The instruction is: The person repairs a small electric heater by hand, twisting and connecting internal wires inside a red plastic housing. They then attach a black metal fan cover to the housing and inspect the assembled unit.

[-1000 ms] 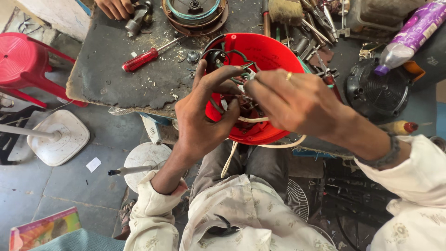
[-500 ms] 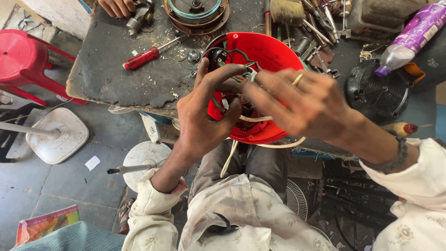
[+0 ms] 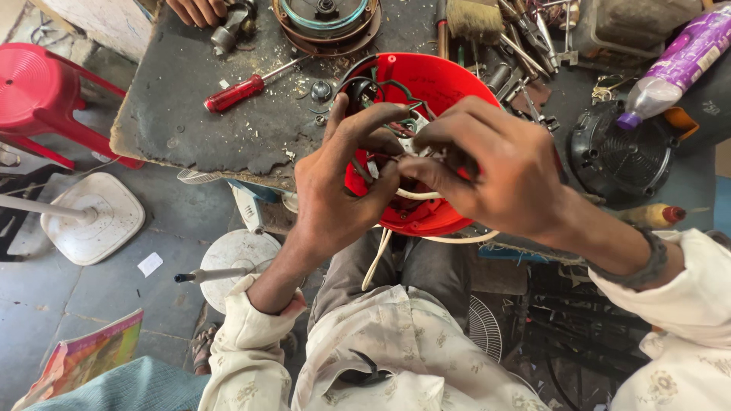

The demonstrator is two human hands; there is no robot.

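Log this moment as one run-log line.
left hand: steadies red housing | right hand: pinches wires inside it | nearby: red screwdriver, black cover

One red housing (image 3: 449, 84), one red screwdriver (image 3: 237, 93), two white fan bases (image 3: 95, 217) (image 3: 232, 255).

Red housing (image 3: 445, 84), red stool (image 3: 38, 91), red-handled screwdriver (image 3: 236, 93). Purple bottle (image 3: 678, 65). Black round cover (image 3: 620, 156). White fan bases (image 3: 95, 217). Cream shirt (image 3: 396, 350) with faint floral print. Dark grey table (image 3: 205, 129).
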